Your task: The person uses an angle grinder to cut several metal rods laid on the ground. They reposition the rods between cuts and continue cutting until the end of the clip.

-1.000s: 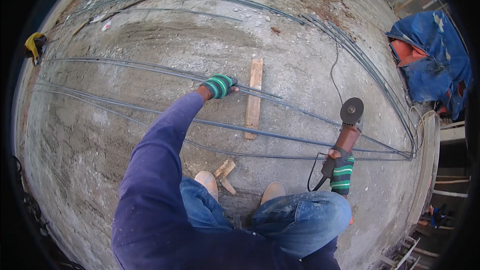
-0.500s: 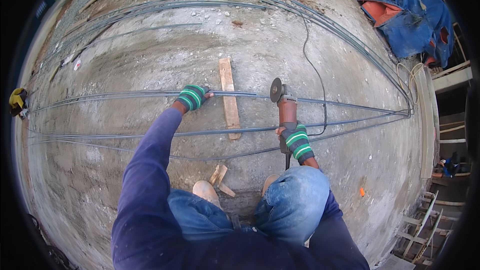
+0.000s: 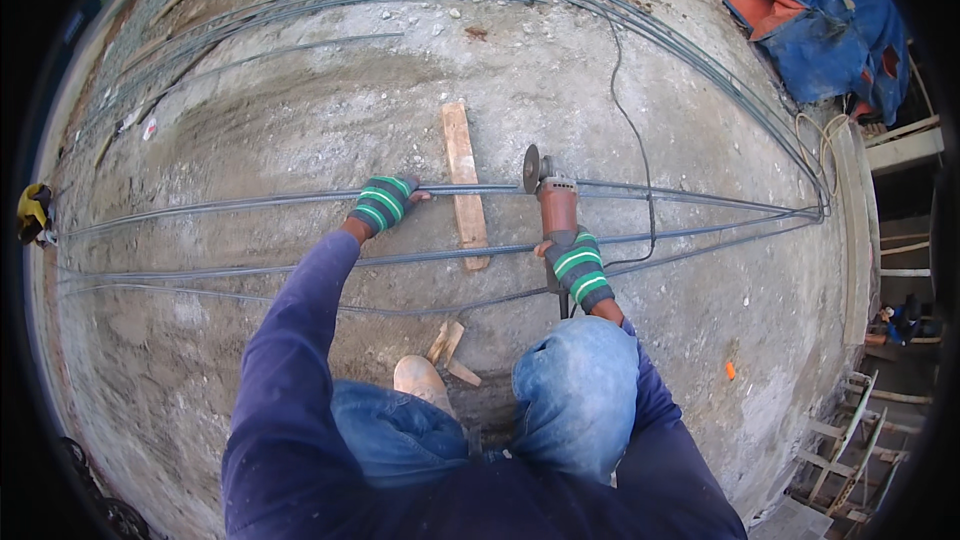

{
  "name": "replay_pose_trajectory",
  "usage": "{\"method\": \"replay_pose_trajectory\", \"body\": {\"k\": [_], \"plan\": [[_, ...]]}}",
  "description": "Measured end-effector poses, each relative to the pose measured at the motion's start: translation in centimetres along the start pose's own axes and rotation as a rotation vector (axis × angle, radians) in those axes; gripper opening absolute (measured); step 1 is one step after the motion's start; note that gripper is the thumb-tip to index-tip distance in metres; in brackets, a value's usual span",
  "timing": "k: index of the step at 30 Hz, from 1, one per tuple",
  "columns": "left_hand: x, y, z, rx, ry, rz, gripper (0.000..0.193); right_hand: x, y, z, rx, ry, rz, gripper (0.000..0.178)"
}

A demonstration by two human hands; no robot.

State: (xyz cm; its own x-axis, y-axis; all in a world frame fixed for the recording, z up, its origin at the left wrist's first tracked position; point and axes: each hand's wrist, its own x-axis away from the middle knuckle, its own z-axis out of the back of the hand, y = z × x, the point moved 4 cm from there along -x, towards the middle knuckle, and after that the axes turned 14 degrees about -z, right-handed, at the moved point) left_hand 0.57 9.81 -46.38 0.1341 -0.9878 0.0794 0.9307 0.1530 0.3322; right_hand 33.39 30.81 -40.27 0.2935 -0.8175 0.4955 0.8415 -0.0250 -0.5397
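Note:
Wearing a green-and-black striped fingerless glove, my left hand (image 3: 385, 204) is closed round a bundle of thin steel rebars (image 3: 490, 189) that runs left to right across the ground. Just right of that hand, the bundle passes over a wooden board (image 3: 458, 140). In a matching glove, my right hand (image 3: 577, 268) grips the lower body of a reddish-brown angle grinder (image 3: 558, 212). The grinder's disc (image 3: 531, 169) stands upright at the bundle, right of the board; whether it touches the steel I cannot tell. Nearer to me, a second rebar run (image 3: 420, 257) passes by the grinder.
More rebars (image 3: 300, 8) lie at the back, bending together at the right. A power cable (image 3: 632, 120) trails behind the grinder. Wood scraps (image 3: 447, 342) lie by my shoe. A blue tarp (image 3: 830, 30) covers something back right. Another person (image 3: 35, 212) is at the far left.
The grinder has moved left in my right hand, bringing its disc closer to the board. My left hand keeps its hold on the rebars. My right knee has shifted slightly left.

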Motion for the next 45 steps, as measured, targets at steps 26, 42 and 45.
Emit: {"method": "replay_pose_trajectory", "body": {"k": [26,42,45], "plan": [[0.5,-0.2,-0.1,0.042,0.079,-0.029,0.05,1.1,1.9,-1.6,0.01,-0.065,-0.061,0.043],[0.6,-0.3,0.2,0.065,0.063,-0.011,0.053,1.7,1.8,-1.5,0.02,-0.024,-0.009,0.045],[0.8,-0.2,0.4,0.067,0.075,-0.025,0.053,1.8,2.5,-1.7,-0.026,-0.084,-0.059,0.045]]}}
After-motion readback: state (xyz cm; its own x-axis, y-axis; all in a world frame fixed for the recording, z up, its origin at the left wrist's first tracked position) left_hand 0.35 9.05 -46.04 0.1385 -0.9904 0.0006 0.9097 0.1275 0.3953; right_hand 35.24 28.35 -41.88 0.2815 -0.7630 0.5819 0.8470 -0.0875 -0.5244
